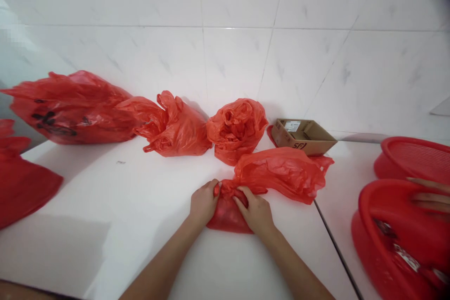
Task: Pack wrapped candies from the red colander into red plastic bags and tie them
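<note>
Head view: the left hand [203,202] and right hand [256,212] both gripped the near end of a red bag [277,176] with clenched fingers. The bag lay on the worktop [140,206], long axis running up-right toward a box [304,137].

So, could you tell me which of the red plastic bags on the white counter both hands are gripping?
The nearest red plastic bag, pinched by the left hand and right hand; others sit untouched by the wall.
</note>
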### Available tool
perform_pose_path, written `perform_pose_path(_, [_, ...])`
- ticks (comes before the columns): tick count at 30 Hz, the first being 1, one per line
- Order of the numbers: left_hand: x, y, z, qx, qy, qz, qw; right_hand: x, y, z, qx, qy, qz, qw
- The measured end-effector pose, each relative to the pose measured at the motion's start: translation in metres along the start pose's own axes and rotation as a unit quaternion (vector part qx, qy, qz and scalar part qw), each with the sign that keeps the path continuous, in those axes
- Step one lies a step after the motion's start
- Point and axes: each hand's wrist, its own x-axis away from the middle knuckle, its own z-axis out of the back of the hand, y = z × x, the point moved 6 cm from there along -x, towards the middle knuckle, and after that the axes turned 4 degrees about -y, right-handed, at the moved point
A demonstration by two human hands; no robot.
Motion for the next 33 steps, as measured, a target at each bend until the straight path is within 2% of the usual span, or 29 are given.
perform_pose_path(5, [-0.001, -0.003, 0.008, -0.009, -0.037, 0.001, 0.999, 0.000, 0.008, 0.013, 0.065, -0.018, -0.026, 0.997])
perform_pose_path(8, [0.009, -0.002, 0.018, 0.018, -0.059, -0.014, 0.998, 0.002, 0.014, 0.025, 0.085, -0.013, -0.035, 0.996])
perform_pose_path(12, [0.031, -0.006, 0.033, 0.092, -0.059, -0.020, 0.994, 0.003, 0.018, 0.036, 0.085, 0.025, -0.043, 0.995])
perform_pose_path(15, [0.048, -0.019, 0.046, 0.156, -0.036, 0.010, 0.987, 0.004, 0.021, 0.040, 0.009, 0.058, -0.042, 0.997])
perform_pose_path(19, [0.068, -0.040, 0.068, 0.154, 0.056, 0.039, 0.986, 0.004, 0.027, 0.047, -0.023, 0.127, -0.023, 0.991])
perform_pose_path(23, [0.086, -0.051, 0.073, 0.198, 0.053, 0.081, 0.975, 0.004, 0.027, 0.050, -0.028, 0.165, 0.004, 0.986])
perform_pose_path(25, [0.094, -0.050, 0.076, 0.238, 0.047, 0.092, 0.966, 0.007, 0.022, 0.047, -0.091, 0.145, 0.017, 0.985])
perform_pose_path(27, [0.103, -0.044, 0.079, 0.282, 0.041, 0.079, 0.955, 0.010, 0.017, 0.045, -0.203, 0.105, 0.003, 0.974])
perform_pose_path(30, [0.109, -0.028, 0.087, 0.383, 0.038, -0.002, 0.923, 0.017, 0.005, 0.042, -0.378, 0.033, -0.058, 0.923])
perform_pose_path(33, [0.109, -0.014, 0.096, 0.442, 0.100, -0.065, 0.889, 0.020, -0.013, 0.046, -0.485, -0.003, -0.086, 0.870])
